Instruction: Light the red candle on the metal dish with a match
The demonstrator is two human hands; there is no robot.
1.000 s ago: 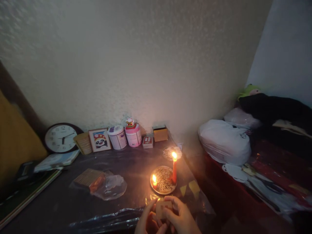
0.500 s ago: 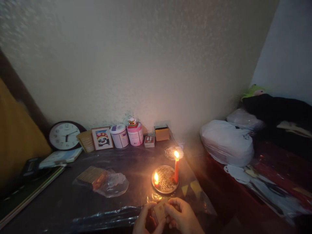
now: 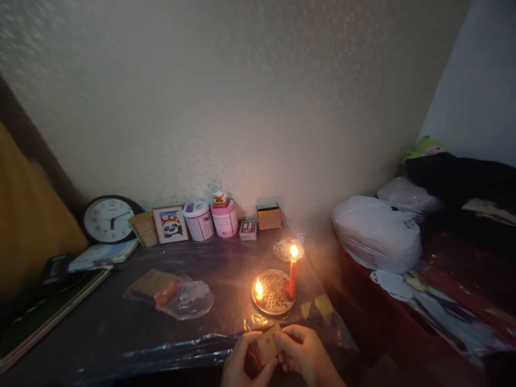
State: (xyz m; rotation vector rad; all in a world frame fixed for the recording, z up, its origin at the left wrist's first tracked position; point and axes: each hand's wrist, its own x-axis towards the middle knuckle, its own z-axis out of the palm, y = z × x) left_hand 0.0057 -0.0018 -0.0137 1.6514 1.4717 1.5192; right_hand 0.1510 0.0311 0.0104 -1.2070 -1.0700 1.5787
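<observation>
Two hands meet at the near edge of the tabletop [image 3: 121, 344], and between them sits a small tan box [image 3: 267, 342], about the look of a matchbox, though its print is too dim to read. The left hand [image 3: 242, 365] cups it from below and from the left, its fingers [image 3: 249, 338] curled up around the box's left end, with something reddish showing just under the box against the palm. The right hand [image 3: 304, 356] comes in from the right, its fingers [image 3: 287, 337] pinched together on the box's right end. Both hands are therefore closed on the same box, held just above the tabletop's plastic cover rather than resting on it. The box's long axis runs slantwise, low at the left and rising toward the right and away from the person, so its far corner points at the round metal plate [image 3: 274, 308] just beyond. On that plate a tall red candle [image 3: 292, 278] burns at the right side and a short candle stub [image 3: 258, 293] at the left. The box lies near the plate's front rim but apart from it, roughly centred under the two flames; the right hand is the nearer one to the tall candle.
</observation>
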